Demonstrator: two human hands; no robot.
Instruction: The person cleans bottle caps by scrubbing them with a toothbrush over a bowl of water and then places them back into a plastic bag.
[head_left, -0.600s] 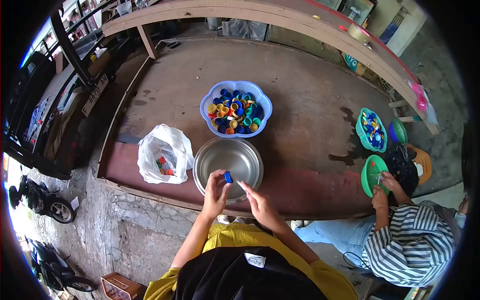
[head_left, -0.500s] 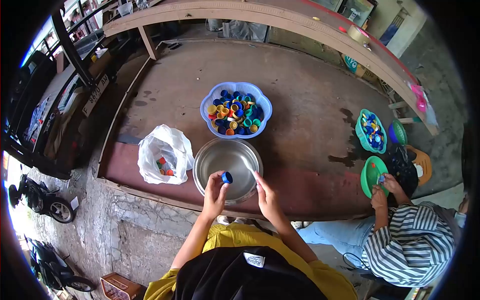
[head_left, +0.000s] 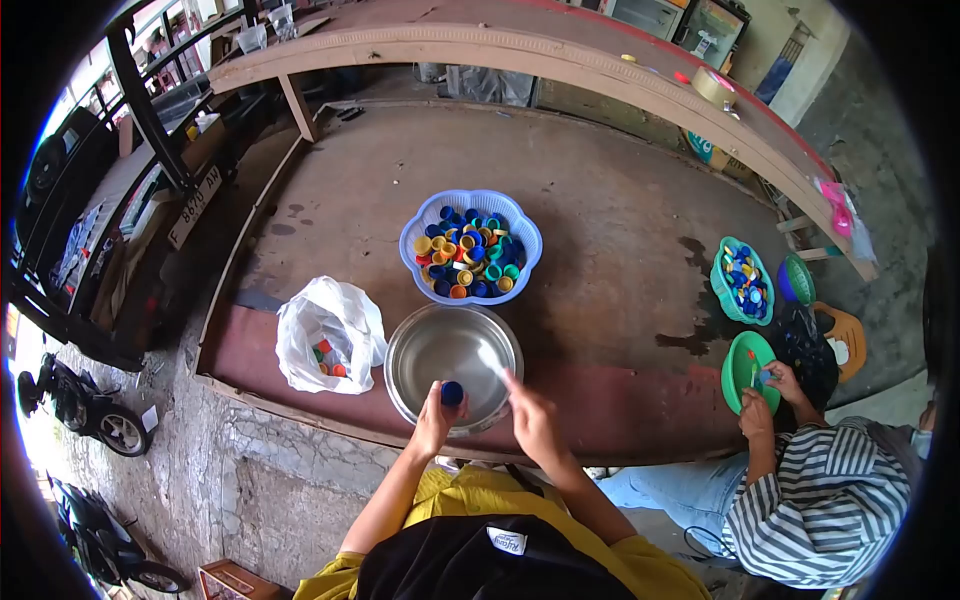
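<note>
My left hand (head_left: 433, 420) is closed on a dark blue bottle cap (head_left: 452, 394), held over the near side of a steel bowl (head_left: 398, 352). My right hand (head_left: 534, 422) grips a slim whitish tool (head_left: 491, 358), whose tip reaches over the bowl; it is too blurred to name. The bowl's inside looks bare. Just behind it stands a lavender scalloped basket (head_left: 527, 225) heaped with blue, yellow, green and orange caps (head_left: 466, 250). To the left, an open white plastic bag (head_left: 300, 330) has a few orange, green and white caps in it.
At the right, a person in a striped shirt (head_left: 810, 500) works with both hands over a green bowl (head_left: 732, 375). Beyond it are a teal basket (head_left: 722, 285) of caps and a black bag (head_left: 803, 350). A raised wooden beam (head_left: 500, 42) spans the table's far side.
The blue cap in my left hand has turned and sits lower against the bowl. The whitish tool in my right hand has shifted and blurred. The whole view has tilted slightly.
</note>
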